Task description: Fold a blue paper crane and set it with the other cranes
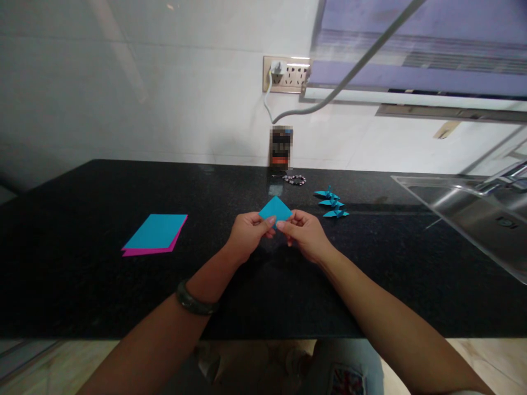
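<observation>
A folded piece of blue origami paper point(275, 209) is held up over the dark countertop, one corner pointing away from me. My left hand point(249, 233) pinches its left side, thumb on top near the close corner. On the opposite side my right hand point(305, 233) grips it the same way, the two thumbs almost meeting. Fingers and thumbs cover the near edges of the paper. To the right of my hands stand several folded blue paper cranes point(336, 213) in a short row.
Left on the black countertop point(74, 219) lies a stack of blue and pink paper sheets point(156, 231). A bead bracelet point(295, 180) sits behind my hands, near a phone-like upright device point(281, 147) against the wall. At right is a steel sink point(486, 219); a grey cable point(349, 77) hangs above.
</observation>
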A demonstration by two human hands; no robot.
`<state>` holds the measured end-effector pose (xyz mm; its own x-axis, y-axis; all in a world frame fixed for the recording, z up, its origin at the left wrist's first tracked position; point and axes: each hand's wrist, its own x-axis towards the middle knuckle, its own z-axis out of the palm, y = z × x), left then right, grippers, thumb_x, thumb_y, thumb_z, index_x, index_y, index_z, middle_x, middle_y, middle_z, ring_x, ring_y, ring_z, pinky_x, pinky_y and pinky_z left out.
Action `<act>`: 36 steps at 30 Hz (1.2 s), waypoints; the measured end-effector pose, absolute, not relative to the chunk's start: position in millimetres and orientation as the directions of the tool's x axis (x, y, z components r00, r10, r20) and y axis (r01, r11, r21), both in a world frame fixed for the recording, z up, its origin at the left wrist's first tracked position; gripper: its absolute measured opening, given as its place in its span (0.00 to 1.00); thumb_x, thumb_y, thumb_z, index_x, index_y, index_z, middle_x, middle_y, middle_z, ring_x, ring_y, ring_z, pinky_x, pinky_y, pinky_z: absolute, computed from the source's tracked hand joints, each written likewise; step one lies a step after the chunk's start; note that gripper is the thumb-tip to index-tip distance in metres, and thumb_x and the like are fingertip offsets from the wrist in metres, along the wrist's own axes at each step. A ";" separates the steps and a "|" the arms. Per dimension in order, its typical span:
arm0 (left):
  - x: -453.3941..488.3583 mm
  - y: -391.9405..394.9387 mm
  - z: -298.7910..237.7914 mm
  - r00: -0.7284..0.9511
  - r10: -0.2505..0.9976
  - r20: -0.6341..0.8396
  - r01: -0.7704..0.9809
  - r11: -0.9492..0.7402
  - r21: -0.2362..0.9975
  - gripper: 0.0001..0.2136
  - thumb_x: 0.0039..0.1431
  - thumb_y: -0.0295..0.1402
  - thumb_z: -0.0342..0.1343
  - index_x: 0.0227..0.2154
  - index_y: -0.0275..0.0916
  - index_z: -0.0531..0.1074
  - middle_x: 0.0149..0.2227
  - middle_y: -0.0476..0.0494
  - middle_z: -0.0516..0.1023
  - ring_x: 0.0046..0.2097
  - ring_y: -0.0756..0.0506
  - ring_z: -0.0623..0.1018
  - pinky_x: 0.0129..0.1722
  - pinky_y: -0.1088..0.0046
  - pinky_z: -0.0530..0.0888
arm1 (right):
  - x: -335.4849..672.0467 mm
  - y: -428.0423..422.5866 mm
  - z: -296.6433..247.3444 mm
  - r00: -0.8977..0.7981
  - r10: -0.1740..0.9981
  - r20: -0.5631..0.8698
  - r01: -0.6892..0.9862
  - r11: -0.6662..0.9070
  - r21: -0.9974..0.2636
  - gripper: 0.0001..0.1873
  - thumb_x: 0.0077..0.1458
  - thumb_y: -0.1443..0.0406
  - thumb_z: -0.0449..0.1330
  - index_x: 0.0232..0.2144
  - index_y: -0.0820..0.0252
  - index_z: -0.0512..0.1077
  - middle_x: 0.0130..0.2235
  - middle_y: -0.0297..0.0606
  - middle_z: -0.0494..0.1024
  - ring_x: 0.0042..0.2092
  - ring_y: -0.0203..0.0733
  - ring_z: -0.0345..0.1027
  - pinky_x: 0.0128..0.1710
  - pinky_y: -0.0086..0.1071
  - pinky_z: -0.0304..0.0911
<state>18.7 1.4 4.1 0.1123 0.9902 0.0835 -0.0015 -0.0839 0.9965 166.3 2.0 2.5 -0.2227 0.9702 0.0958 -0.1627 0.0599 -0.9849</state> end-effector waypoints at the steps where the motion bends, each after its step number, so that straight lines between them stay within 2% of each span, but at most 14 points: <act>1: 19.1 1.5 3.8 0.113 0.990 0.083 -0.021 -0.081 0.996 0.12 0.46 0.38 0.57 0.22 0.32 0.71 0.20 0.48 0.72 0.23 0.52 0.70 0.26 0.75 0.68 | 165.5 1.8 0.8 -0.237 0.967 0.095 -0.148 0.061 -0.987 0.14 0.38 0.58 0.64 0.23 0.62 0.66 0.19 0.28 0.65 0.18 0.28 0.55 0.15 0.23 0.53; 10: 21.3 -0.8 5.8 0.103 0.988 0.114 0.008 -0.115 0.993 0.10 0.46 0.35 0.57 0.19 0.32 0.70 0.19 0.48 0.72 0.22 0.53 0.70 0.25 0.76 0.68 | 164.5 3.1 -2.5 -0.180 0.977 0.117 -0.119 0.097 -0.988 0.14 0.38 0.58 0.64 0.17 0.62 0.66 0.19 0.31 0.70 0.17 0.28 0.56 0.16 0.25 0.52; 16: 21.0 -1.2 7.1 0.082 0.989 0.126 0.058 -0.131 0.990 0.11 0.46 0.36 0.57 0.17 0.34 0.70 0.18 0.49 0.72 0.22 0.52 0.70 0.25 0.76 0.68 | 164.6 3.6 -3.1 -0.146 0.976 0.159 -0.062 0.151 -0.987 0.16 0.44 0.55 0.59 0.16 0.62 0.68 0.19 0.34 0.71 0.17 0.29 0.56 0.18 0.27 0.53; 19: 21.2 -1.4 8.2 0.065 0.990 0.122 0.067 -0.126 0.990 0.11 0.46 0.37 0.57 0.18 0.33 0.70 0.18 0.48 0.72 0.22 0.52 0.70 0.25 0.76 0.67 | 163.9 3.5 -2.5 -0.087 0.978 0.188 -0.041 0.185 -0.982 0.15 0.44 0.56 0.60 0.17 0.62 0.69 0.18 0.33 0.70 0.17 0.30 0.56 0.19 0.28 0.54; 23: 21.1 -1.3 8.2 0.050 0.992 0.119 0.081 -0.123 0.989 0.11 0.46 0.37 0.57 0.17 0.33 0.70 0.18 0.48 0.72 0.22 0.52 0.69 0.24 0.76 0.66 | 164.2 5.7 -1.0 0.025 0.984 0.177 -0.100 0.179 -0.979 0.11 0.39 0.58 0.63 0.23 0.61 0.72 0.22 0.33 0.72 0.19 0.30 0.58 0.19 0.28 0.55; 28: 19.8 -1.0 8.6 0.045 0.992 0.114 0.111 -0.119 0.987 0.12 0.47 0.37 0.56 0.18 0.33 0.70 0.18 0.48 0.72 0.22 0.52 0.70 0.25 0.76 0.65 | 170.8 11.6 3.6 0.060 0.988 0.142 -0.236 0.152 -0.960 0.12 0.42 0.58 0.61 0.22 0.62 0.70 0.21 0.32 0.70 0.19 0.29 0.55 0.18 0.27 0.55; 31: 19.7 -1.6 7.9 0.073 0.991 0.116 0.154 -0.126 0.980 0.12 0.47 0.37 0.55 0.18 0.33 0.70 0.18 0.48 0.72 0.22 0.52 0.70 0.24 0.77 0.65 | 173.2 11.4 6.2 0.015 0.994 0.111 -0.292 0.110 -0.950 0.13 0.43 0.56 0.60 0.27 0.60 0.70 0.24 0.32 0.70 0.21 0.30 0.57 0.18 0.25 0.55; 33: 20.2 -2.2 6.0 0.148 0.980 0.132 0.203 -0.161 0.966 0.11 0.47 0.37 0.55 0.18 0.33 0.70 0.18 0.48 0.72 0.22 0.52 0.70 0.24 0.77 0.65 | 172.2 8.8 5.8 -0.087 0.991 0.098 -0.267 0.072 -0.961 0.15 0.40 0.57 0.63 0.30 0.59 0.70 0.26 0.31 0.71 0.23 0.30 0.60 0.19 0.25 0.56; 36: 21.2 -3.0 1.9 0.254 0.956 0.145 0.283 -0.216 0.934 0.10 0.47 0.35 0.55 0.18 0.33 0.70 0.17 0.49 0.71 0.21 0.52 0.69 0.23 0.77 0.64 | 168.8 4.4 2.2 -0.204 0.975 0.085 -0.209 0.041 -0.977 0.13 0.35 0.61 0.66 0.25 0.61 0.69 0.22 0.30 0.70 0.23 0.30 0.60 0.21 0.26 0.56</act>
